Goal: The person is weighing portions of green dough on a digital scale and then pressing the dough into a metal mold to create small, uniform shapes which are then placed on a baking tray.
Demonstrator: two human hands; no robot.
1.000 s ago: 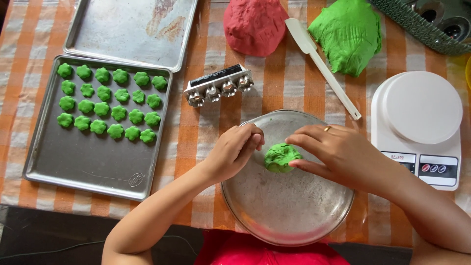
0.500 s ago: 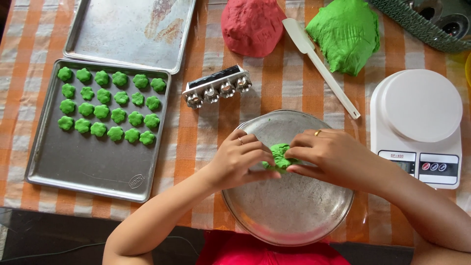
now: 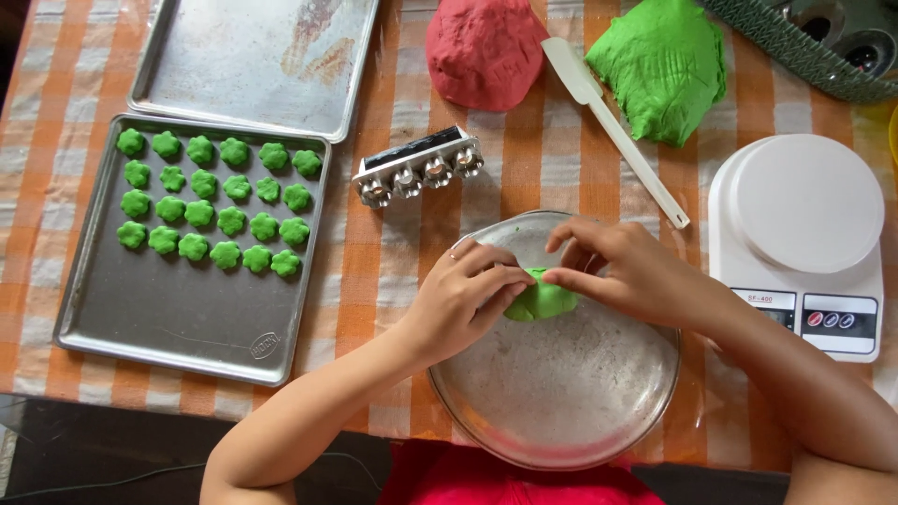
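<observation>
Both my hands meet over a round metal pan [image 3: 561, 402] near the table's front edge. My left hand [image 3: 463, 299] and my right hand [image 3: 622, 271] pinch a small lump of green dough [image 3: 541, 301] between their fingertips, just above the pan's upper part. Part of the lump is hidden by my fingers. To the left lies a rectangular baking tray [image 3: 178, 309] with several small flower-shaped green dough pieces [image 3: 215, 201] set in rows at its top.
A second baking tray [image 3: 253, 61] lies at the back left. A red dough mound [image 3: 485, 49], a big green dough mass [image 3: 666, 65] and a white spatula [image 3: 617, 126] sit behind. A metal multi-nozzle press [image 3: 416, 166] and a white kitchen scale [image 3: 800, 238] flank the pan.
The green lump has been gathered and squeezed into a more compact piece between my fingertips. Both hands have drawn slightly closer together and a little higher over the pan.
</observation>
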